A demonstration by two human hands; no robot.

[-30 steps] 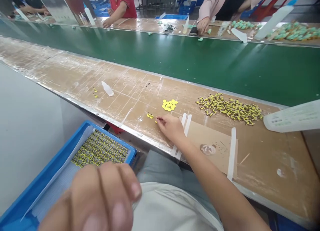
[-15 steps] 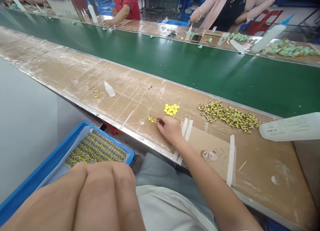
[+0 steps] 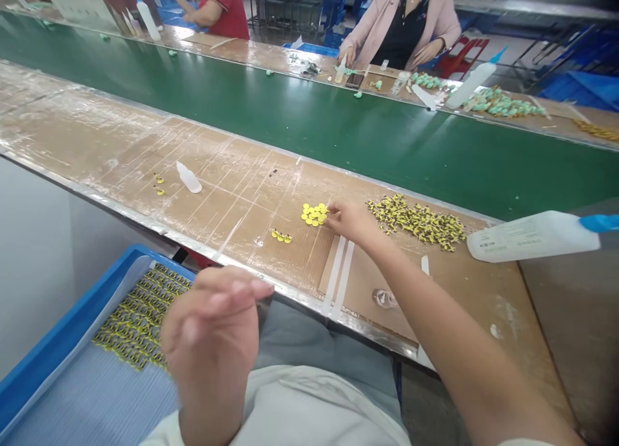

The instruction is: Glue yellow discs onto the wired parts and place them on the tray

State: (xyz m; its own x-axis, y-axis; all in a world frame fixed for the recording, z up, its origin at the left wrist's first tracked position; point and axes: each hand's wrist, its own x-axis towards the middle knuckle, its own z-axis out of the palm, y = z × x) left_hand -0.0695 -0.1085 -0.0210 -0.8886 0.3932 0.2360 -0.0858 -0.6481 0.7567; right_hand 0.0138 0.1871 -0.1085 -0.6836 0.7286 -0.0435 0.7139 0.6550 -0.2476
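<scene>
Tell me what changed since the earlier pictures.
The right hand moved rightward from the small row of yellow-and-black pieces to the yellow discs, touching their edge. The left hand drew away from the camera, open above the blue tray. The white bottle stayed put.

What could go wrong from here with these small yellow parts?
The right hand sits between the yellow discs and the yellow-black pile, so a slip might mix them. The left hand hangs over the blue tray, and could perhaps disturb the rows of pieces in it.
</scene>
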